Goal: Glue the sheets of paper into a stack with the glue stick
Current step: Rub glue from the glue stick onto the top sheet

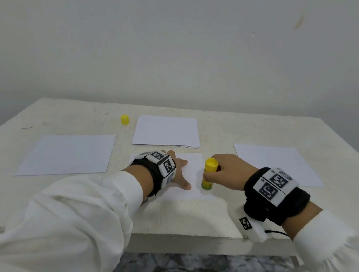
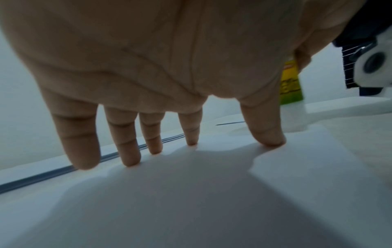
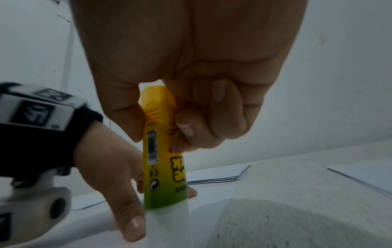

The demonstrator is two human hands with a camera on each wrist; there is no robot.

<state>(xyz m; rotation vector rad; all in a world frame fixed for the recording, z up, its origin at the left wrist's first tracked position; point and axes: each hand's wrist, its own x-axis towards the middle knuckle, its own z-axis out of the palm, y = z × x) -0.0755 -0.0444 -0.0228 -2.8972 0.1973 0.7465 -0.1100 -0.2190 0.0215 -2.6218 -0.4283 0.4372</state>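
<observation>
Yellow glue stick [image 1: 209,174] gripped in your right hand [image 1: 227,171], upside down on thin paper [image 1: 193,165].
Floppy sheet likely slides; your flat, spread left hand [image 1: 178,174] pins it to the worktop [image 1: 189,218].

A yellow-green glue stick [image 1: 208,175] stands inverted, its white tip on the near paper sheet [image 1: 194,166].

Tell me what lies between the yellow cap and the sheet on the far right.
The stack of paper lies between the cap and the right sheet; the head view shows it. Bare table fills the rest.
</observation>
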